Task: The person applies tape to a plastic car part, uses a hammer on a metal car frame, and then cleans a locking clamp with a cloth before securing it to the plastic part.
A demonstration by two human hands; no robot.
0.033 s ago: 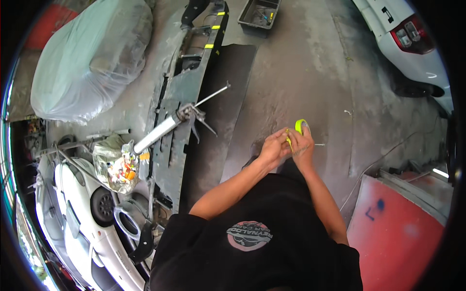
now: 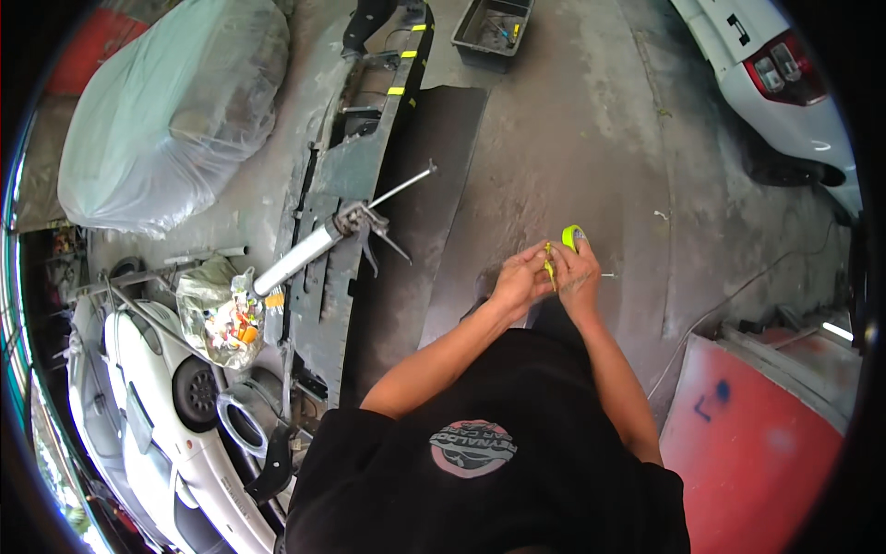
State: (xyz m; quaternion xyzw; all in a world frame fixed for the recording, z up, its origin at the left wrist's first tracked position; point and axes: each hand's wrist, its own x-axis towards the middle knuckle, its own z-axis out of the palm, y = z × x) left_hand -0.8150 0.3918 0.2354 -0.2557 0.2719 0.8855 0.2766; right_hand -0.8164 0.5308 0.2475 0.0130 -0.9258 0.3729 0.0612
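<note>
Head view: to the right of the silver caulking gun [image 2: 300, 256], my right hand [image 2: 579, 280] grips a yellow-green tape roll [image 2: 567, 240], while my left hand [image 2: 520, 283] pinches a short yellow strip [image 2: 551, 267] between us. Beyond the gun sits a black tray [image 2: 486, 55]; by its lower end, a plastic bag [image 2: 199, 294].
</note>
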